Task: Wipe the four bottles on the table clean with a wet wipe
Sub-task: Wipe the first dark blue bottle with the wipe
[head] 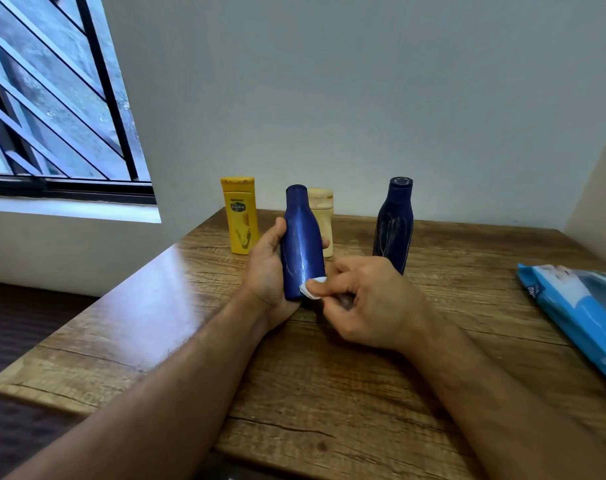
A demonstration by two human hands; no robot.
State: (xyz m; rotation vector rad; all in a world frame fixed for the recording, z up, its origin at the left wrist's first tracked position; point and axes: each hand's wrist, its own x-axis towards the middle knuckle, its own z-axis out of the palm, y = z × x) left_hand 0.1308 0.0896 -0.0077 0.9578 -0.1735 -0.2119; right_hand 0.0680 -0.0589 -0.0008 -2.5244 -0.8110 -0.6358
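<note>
Blue bottle (301, 240) upright, left hand (267, 271) holding.

Four bottles: two dark blue, one (302, 242) gripped in the left hand's fingers (275, 233), one (393, 225) beyond the right hand's fingers (324, 289); one yellow bottle (241, 216); one cream bottle (324, 216). One white wipe (312, 287). One blue wipe pack (578, 306).

Wooden table (346, 375) with bottles and a wipes pack

Against the wall at the far edge stand a yellow lotion bottle (241, 220), a cream bottle (324, 216) just right of it, and, apart to the right, a dark blue bottle (394, 223). A blue wet-wipe pack (578, 306) lies at the table's right edge.
</note>
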